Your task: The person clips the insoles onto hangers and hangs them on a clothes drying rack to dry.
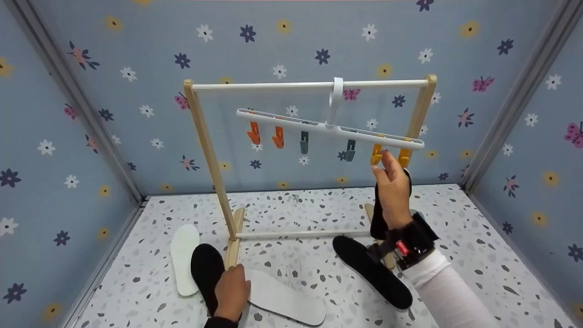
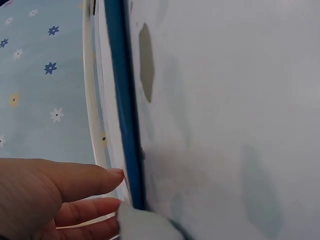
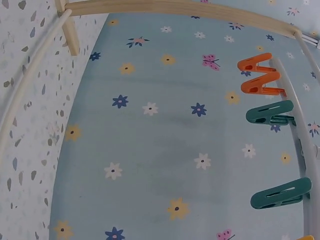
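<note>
So from the head view we had the right hand (image 1: 394,191) up at right of centre, thumb and index finger close together at the lower end of the inner yellow clip (image 1: 376,156). We couldn't tell if they were actually squeezing it. The outer yellow clip (image 1: 404,158) sat just past the fingers, near the right end of a white hanger (image 1: 287,122) that tilted down to the right, its hook over the top rail (image 1: 264,85). A standing black insole (image 1: 379,218) showed partly behind that hand and wrist; we couldn't make out what held it up. Another black insole (image 1: 373,273) lay lower right on the speckled surface.

Down at lower left, our left hand (image 1: 233,289) was over the lower part of a third black insole (image 1: 207,271), with a white insole (image 1: 185,259) on one side and a light grey insole (image 1: 287,298) on the other. Only the left wrist cam gave us its thumb and fingers side-on, pretty straight with a narrow gap, by a pale rounded thing (image 2: 147,227) and a blue strip (image 2: 125,110). Gripping or just touching? Couldn't say.

The right wrist cam got us orange clips (image 3: 260,84) and teal clips (image 3: 281,193) up close, down its right side.
</note>
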